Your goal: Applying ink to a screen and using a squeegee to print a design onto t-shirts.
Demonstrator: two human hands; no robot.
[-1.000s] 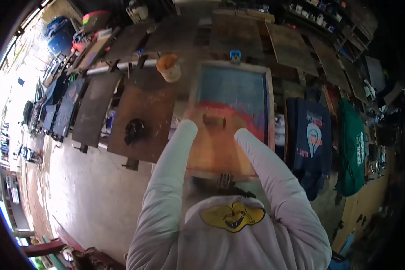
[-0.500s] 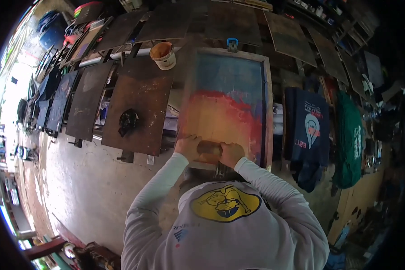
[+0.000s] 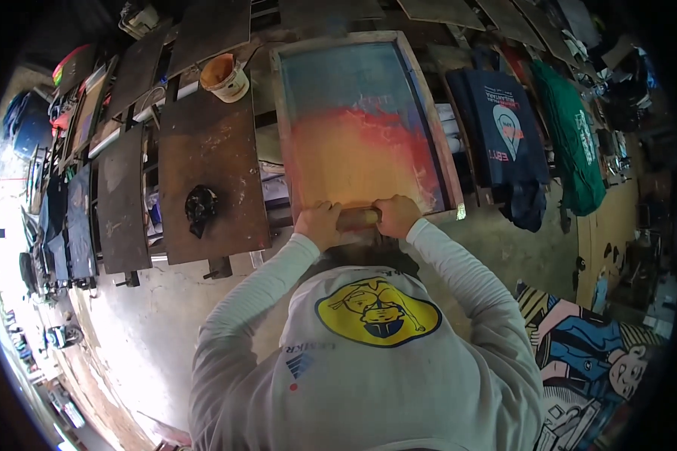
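My left hand (image 3: 320, 225) and my right hand (image 3: 399, 216) grip the two ends of a wooden-handled squeegee (image 3: 359, 219), fingers closed round it. The squeegee lies across the near end of a screen printing frame (image 3: 427, 120), close to my body. The frame's mesh (image 3: 346, 161) is blue-grey at the far part, with a ragged red band and orange-yellow ink nearer me. My hands hide the squeegee's ends, and its blade cannot be seen. What lies under the screen is hidden.
Left of the frame, a brown board (image 3: 218, 150) bears an ink-stained white bucket (image 3: 224, 78) and a crumpled black lump (image 3: 201, 208). To the right lie a navy printed shirt (image 3: 500, 128) and a green one (image 3: 572, 135). A cartoon-like printed panel (image 3: 594, 353) is low at the right.
The view has shifted, so the frame and shirts appear higher and the printed panel has come in at lower right. Both hands still hold the squeegee at the near end.
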